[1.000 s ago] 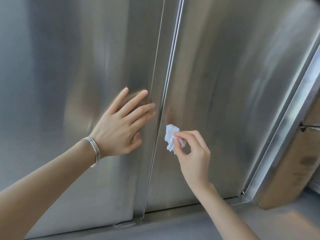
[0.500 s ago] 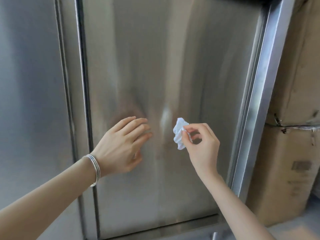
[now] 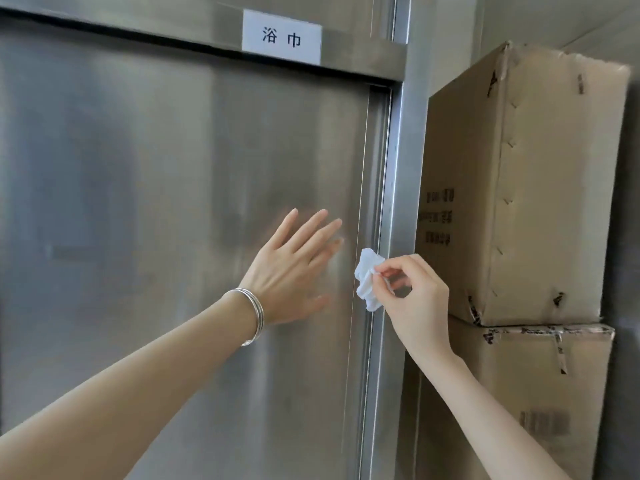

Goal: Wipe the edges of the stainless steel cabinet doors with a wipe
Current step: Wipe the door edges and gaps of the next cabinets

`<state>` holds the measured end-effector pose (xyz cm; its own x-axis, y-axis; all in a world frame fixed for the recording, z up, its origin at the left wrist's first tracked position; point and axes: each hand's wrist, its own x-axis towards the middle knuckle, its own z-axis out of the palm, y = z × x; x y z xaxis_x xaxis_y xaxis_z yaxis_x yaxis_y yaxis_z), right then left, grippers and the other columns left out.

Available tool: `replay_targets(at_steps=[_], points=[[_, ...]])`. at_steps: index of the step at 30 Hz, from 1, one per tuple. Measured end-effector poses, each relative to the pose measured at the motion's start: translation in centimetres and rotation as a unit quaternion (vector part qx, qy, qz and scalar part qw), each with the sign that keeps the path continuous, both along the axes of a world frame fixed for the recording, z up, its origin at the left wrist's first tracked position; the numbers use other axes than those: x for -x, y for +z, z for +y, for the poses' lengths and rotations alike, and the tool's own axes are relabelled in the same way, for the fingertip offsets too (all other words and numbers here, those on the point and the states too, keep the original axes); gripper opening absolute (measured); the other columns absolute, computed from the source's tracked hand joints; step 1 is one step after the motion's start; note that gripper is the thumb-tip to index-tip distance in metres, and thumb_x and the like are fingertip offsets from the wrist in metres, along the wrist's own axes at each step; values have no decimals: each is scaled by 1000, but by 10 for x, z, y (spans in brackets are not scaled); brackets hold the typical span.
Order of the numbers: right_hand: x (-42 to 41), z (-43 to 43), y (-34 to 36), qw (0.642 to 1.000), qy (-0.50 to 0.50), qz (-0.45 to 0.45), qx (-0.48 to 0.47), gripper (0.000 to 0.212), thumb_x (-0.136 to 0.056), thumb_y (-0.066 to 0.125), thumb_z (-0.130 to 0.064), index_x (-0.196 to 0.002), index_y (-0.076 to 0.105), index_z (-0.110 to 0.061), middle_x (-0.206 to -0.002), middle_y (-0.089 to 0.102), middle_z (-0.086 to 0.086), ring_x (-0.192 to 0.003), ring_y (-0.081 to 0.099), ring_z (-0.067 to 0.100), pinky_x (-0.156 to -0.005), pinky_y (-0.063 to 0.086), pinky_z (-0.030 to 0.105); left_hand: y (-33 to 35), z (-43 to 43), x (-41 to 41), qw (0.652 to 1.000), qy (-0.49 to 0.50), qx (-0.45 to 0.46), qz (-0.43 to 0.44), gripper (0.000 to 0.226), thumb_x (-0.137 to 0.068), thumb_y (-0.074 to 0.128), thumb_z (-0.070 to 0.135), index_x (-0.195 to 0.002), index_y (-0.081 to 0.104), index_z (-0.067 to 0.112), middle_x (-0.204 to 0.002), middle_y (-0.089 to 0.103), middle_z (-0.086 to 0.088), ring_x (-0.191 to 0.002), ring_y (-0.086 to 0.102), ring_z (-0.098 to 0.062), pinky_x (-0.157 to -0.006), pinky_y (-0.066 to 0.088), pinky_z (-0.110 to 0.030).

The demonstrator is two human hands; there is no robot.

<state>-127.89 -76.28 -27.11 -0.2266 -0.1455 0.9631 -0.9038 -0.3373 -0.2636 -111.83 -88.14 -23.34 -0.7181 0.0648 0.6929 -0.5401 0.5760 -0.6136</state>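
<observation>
A stainless steel cabinet door [image 3: 180, 188] fills the left and middle of the view. Its right edge [image 3: 372, 174] runs top to bottom beside the steel frame post [image 3: 407, 188]. My left hand [image 3: 291, 271], fingers spread and with silver bangles at the wrist, lies flat on the door just left of that edge. My right hand [image 3: 415, 299] pinches a crumpled white wipe [image 3: 369, 282] between thumb and fingertips. The wipe sits against the door's right edge at about hand height.
Two stacked cardboard boxes [image 3: 540, 188] stand right of the frame post, close to my right hand. A white label with black characters [image 3: 281, 37] is stuck on the steel rail above the door.
The view has swung right and up, from the centre seam to the door's right edge. Both hands moved right; the wipe went from the door face to its right edge.
</observation>
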Motion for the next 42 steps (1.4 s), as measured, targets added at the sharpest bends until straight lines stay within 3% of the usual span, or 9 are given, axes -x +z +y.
replay_targets(at_steps=[4,6,7,12,17,23,30,35,42], points=[[25,6,12,1000,-18,11,12,12,-78,71,3,-80,67,-9,-79,60,-2,-69,59,10,-62,52,26,2,-14,33,996,85,-20,-18,111,-73,53,79,-155,12,16,-163,-6,-3,-150,-5,-25,-119,-4,-54],[31,5,19,1000,-26,6,14,11,-78,71,3,-79,67,-8,-79,60,-2,-70,59,11,-62,53,31,4,-33,28,993,114,-31,-18,117,-75,48,81,-152,-17,21,-154,-35,2,-143,-29,-21,-116,-18,-53],[33,3,21,1000,-28,7,6,11,-78,71,3,-79,67,-8,-78,60,-1,-69,59,12,-62,53,32,4,-40,22,993,113,-31,-22,118,-74,47,82,-149,-23,23,-152,-38,5,-141,-32,-20,-115,-19,-52],[32,-7,25,998,-42,36,-15,13,-78,71,2,-77,66,-10,-78,60,-2,-66,59,11,-60,49,20,5,-47,16,998,67,3,-11,120,-61,58,85,-154,12,25,-161,5,7,-148,5,-17,-120,10,-50],[20,-18,23,998,-41,47,-12,8,-78,72,0,-79,68,-7,-80,61,-2,-66,57,10,-62,44,8,7,-53,15,998,68,1,-6,117,-68,51,84,-151,-10,29,-157,-19,11,-146,-16,-14,-119,-10,-47],[24,-12,18,998,-38,31,-45,9,-80,70,1,-79,68,-8,-81,61,-2,-68,59,12,-63,47,17,2,-58,1,999,30,35,24,112,-62,63,79,-151,22,25,-159,18,7,-147,17,-16,-119,13,-49],[20,-15,16,997,-34,38,-51,8,-80,69,1,-80,69,-7,-80,60,-3,-67,55,7,-62,47,18,3,-59,-6,999,34,33,19,111,-63,65,78,-152,25,25,-159,20,7,-147,18,-16,-119,15,-49],[11,-23,24,998,-14,38,-42,7,-80,69,1,-82,69,-5,-83,63,-1,-72,61,11,-67,53,29,1,-76,-40,998,36,38,28,114,-61,68,74,-153,24,24,-160,21,5,-147,19,-18,-119,12,-49],[-39,-58,48,998,34,51,-19,5,-80,70,0,-80,68,-5,-84,65,4,-71,60,12,-68,50,28,-2,-78,-86,997,75,27,20,112,-60,74,69,-150,33,18,-158,26,1,-145,26,-25,-115,25,-55]])
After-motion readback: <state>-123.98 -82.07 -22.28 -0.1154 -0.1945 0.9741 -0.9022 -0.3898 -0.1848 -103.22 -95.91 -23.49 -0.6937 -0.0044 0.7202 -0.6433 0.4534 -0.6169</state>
